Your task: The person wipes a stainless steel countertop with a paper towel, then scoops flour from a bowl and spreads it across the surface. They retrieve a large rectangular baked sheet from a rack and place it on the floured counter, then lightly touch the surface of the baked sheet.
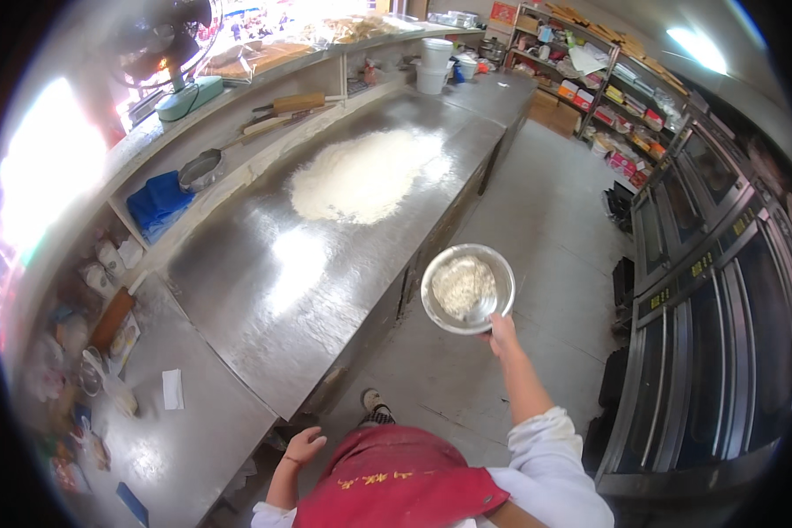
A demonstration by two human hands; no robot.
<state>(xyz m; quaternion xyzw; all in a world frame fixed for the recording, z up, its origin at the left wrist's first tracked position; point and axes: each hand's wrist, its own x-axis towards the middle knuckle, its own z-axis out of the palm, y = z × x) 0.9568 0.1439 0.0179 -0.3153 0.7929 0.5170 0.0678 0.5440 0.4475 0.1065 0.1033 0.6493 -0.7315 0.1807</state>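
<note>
My right hand (501, 336) grips the rim of a round metal bowl (503, 282) out over the floor, to the right of the worktable. Inside the bowl lies a pale, clumpy flour-like heap (461, 288). My left hand (305, 445) hangs low beside the table's front edge, its fingers loosely bent and nothing visible in them. A wide patch of white flour (363, 177) is spread over the far half of the metal worktable (237, 277).
Deck ovens (693, 343) line the right side. Rolling pins (298, 101), a sieve (201, 170) and a blue cloth or bag (158, 201) occupy the left ledge. White buckets (431, 79) stand at the far end, before stocked shelves (587, 72). A fan (165, 39) sits upper left.
</note>
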